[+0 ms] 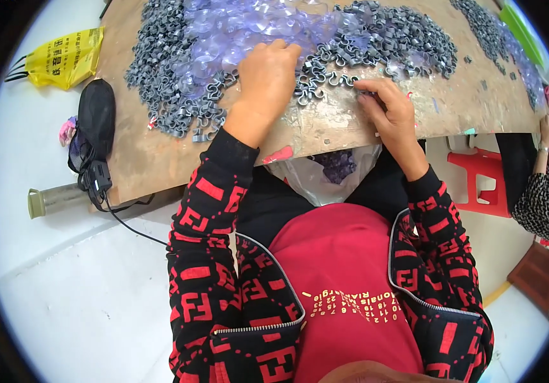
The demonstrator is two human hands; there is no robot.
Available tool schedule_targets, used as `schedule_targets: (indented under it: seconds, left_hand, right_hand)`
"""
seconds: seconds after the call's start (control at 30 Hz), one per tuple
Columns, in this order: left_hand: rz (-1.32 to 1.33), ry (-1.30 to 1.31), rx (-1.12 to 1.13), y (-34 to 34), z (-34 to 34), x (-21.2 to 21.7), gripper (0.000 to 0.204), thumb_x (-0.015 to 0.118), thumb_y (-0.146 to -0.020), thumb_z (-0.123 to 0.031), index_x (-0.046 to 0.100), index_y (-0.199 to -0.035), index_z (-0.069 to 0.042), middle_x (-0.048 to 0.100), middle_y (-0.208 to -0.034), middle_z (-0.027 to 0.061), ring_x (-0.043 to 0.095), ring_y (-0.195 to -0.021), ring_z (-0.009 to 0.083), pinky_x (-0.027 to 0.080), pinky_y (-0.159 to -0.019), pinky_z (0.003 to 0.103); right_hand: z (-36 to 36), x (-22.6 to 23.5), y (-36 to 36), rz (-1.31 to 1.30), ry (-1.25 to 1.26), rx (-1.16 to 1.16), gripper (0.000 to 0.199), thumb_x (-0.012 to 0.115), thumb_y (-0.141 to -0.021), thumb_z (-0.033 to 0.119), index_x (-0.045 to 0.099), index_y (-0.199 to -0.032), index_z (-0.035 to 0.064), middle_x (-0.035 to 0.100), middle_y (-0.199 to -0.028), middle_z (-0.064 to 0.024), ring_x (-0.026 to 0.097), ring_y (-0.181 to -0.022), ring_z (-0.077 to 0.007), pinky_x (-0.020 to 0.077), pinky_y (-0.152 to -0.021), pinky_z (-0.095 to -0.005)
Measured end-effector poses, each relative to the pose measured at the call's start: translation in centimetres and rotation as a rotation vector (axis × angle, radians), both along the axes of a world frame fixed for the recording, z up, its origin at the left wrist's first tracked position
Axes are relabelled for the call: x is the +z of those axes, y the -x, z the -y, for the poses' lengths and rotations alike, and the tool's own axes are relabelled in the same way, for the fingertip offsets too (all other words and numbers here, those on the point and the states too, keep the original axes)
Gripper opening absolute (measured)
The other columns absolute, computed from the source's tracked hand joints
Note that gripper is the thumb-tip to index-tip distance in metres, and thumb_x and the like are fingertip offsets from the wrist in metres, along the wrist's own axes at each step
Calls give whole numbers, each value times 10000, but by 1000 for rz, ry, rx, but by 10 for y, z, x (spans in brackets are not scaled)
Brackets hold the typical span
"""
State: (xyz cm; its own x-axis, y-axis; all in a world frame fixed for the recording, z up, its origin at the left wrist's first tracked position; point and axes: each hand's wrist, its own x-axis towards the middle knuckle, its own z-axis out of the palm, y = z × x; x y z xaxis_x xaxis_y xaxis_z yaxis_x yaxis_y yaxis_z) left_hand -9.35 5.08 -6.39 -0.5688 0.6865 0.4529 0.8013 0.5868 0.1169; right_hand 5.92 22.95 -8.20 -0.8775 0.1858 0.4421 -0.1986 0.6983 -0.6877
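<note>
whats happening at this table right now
A person sits at a worn wooden board heaped with small grey plastic clips and clear suction cups. The left hand rests knuckles-up on the pile; the right hand pinches something small at its edge. A clear plastic bag hangs below the board at the lap.

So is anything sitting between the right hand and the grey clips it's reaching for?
Nothing visible. The right hand already has its fingertips at the near edge of the grey clips on the board. The left hand rests on the pile beside it, apart.
</note>
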Motion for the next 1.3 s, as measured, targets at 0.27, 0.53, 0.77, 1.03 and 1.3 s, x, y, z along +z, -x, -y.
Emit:
schedule_targets:
  seconds: [0.27, 0.53, 0.77, 1.03, 1.3]
  left_hand:
    - [256, -163, -17, 8, 24, -3, 102, 603, -790, -98, 614, -891, -83, 610, -822, 85, 609, -758, 296, 485, -627, 408]
    - [1145, -825, -83, -55, 33, 15, 155, 582, -870, -30, 561, -1022, -7, 605, -903, 52, 626, -755, 118, 489, -648, 223]
    - [1402, -922, -207, -106, 22, 4, 120, 560, -886, 5, 540, -1004, -10, 599, -978, 66, 611, -856, 123, 495, -748, 236]
    - [1438, -1027, -339, -119, 21, 2, 141, 582, -868, 40, 529, -995, 10, 585, -1072, 116, 582, -1000, 157, 468, -898, 286]
    - [1468, -1085, -336, -126, 22, 7, 155, 596, -854, 40, 535, -994, 15, 583, -1060, 114, 587, -975, 158, 471, -876, 281]
  right_hand:
    - [-7, -6, -9, 151, 569, -38, 174, 618, -855, 39, 605, -1028, 46, 589, -833, 38, 514, -712, -34, 424, -660, -185]
    - [11, 8, -20, 173, 340, 86, 179, 646, -835, 61, 630, -1012, 37, 586, -857, 23, 526, -773, -57, 424, -685, -203]
    - [16, 15, -30, 375, 820, 178, 162, 626, -854, 46, 591, -1011, 23, 603, -932, -9, 572, -870, -78, 461, -772, -211]
    - [27, 32, -44, 275, 1075, 241, 173, 623, -845, 8, 558, -1005, 14, 594, -986, -38, 570, -924, -105, 478, -820, -254]
    - [22, 42, -51, 243, 470, 274, 233, 611, -839, -16, 586, -1071, -11, 605, -1044, -58, 565, -944, -130, 447, -830, -251]
